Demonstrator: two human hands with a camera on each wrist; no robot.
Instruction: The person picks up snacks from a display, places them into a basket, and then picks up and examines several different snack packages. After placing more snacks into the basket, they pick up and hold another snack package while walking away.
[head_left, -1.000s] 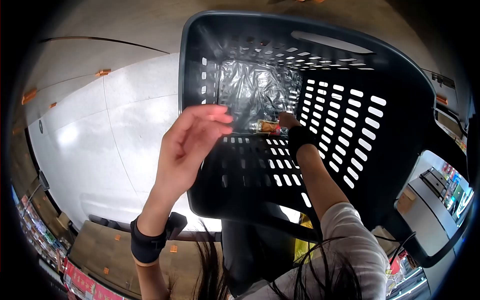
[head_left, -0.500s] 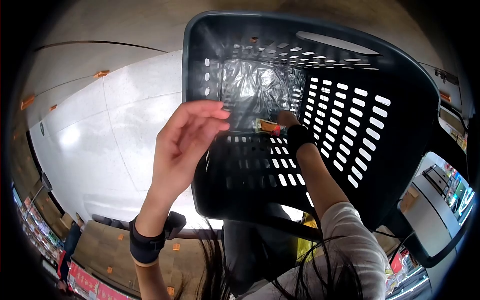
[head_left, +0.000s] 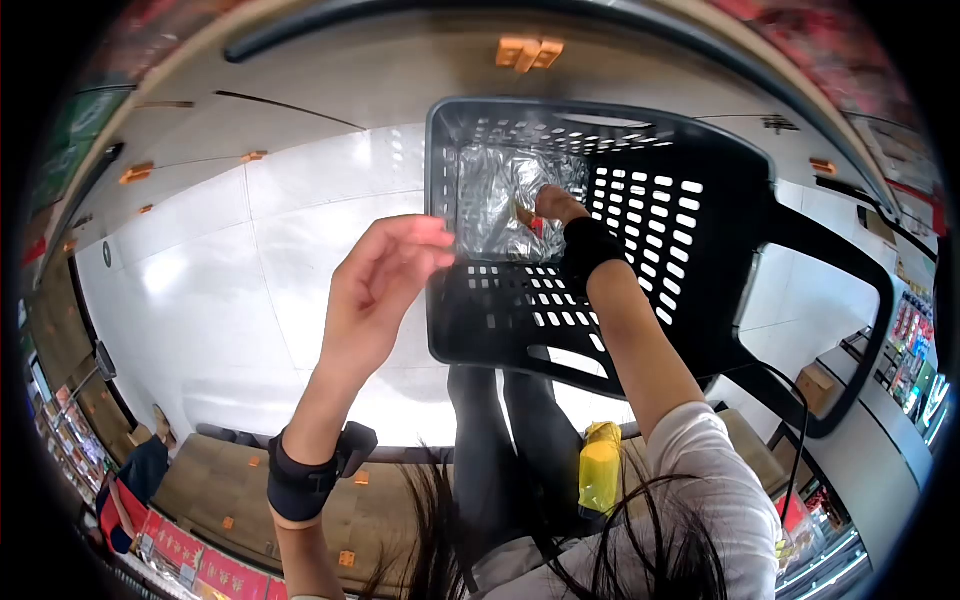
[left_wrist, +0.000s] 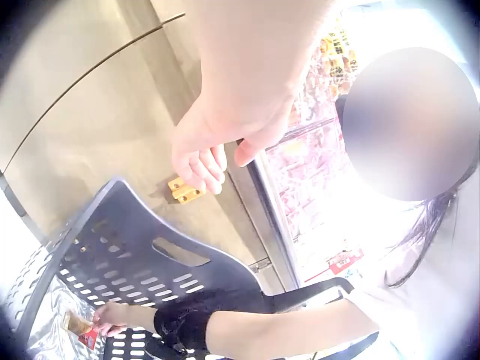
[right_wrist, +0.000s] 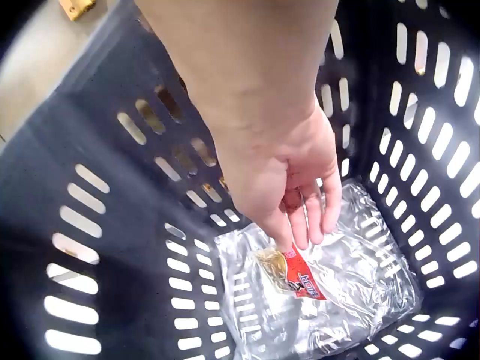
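My right hand [right_wrist: 304, 187] reaches down inside a dark grey shopping basket [head_left: 680, 240]. Between its thumb and fingers it pinches the edge of a small snack packet [right_wrist: 296, 274], red at one end and see-through with brown contents at the other. Crinkled clear plastic [right_wrist: 345, 300] covers the basket floor beneath the packet. My left hand [head_left: 385, 270] hangs beside the basket's left rim in the head view, fingers loosely bent and holding nothing. From the left wrist view, that hand [left_wrist: 217, 142] is in front of a wooden cabinet front.
The basket's long handle [head_left: 880, 350] sticks out to the right. A yellow plastic-wrapped item [head_left: 600, 468] is by my leg. Wooden cabinets with orange hinge-like pieces [head_left: 528, 53] stand around a pale floor [head_left: 210, 290]. Shelves of goods [head_left: 70, 440] line the left edge.
The basket looks smaller and lower in the head view, with more cabinet showing above it. The packet has turned from lying flat to a slant at my right fingertips. My left hand stays nearly still.
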